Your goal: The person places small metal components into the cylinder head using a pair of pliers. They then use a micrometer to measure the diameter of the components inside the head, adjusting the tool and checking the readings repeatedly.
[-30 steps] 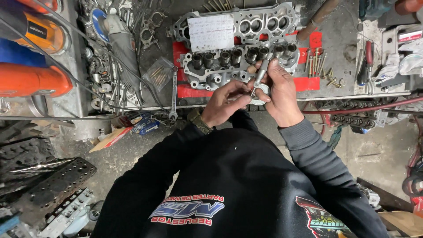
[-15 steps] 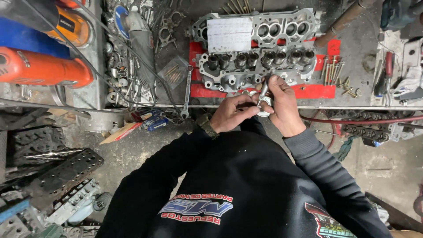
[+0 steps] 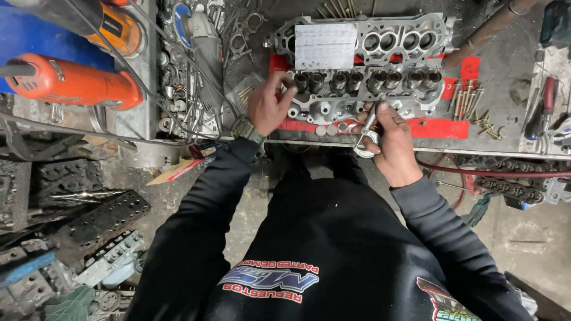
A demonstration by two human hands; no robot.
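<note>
Gripping a small silver metal tool (image 3: 367, 132) upright at the bench edge, the right hand (image 3: 389, 142) sits just below the grey aluminium cylinder head (image 3: 363, 89); the left hand (image 3: 267, 107), nearer, touches its left end with curled fingers.

A grimy metal workbench (image 3: 511, 65) is seen running across the top of the view, its dark surface stained and scuffed, with a red mat (image 3: 443, 128) laid along its front edge. Below it, a stained, cracked concrete floor (image 3: 535, 238) is shown, lit evenly with no hard shadows. At the left, dark perforated metal plates (image 3: 104, 217) and scrap are piled on the floor.
</note>
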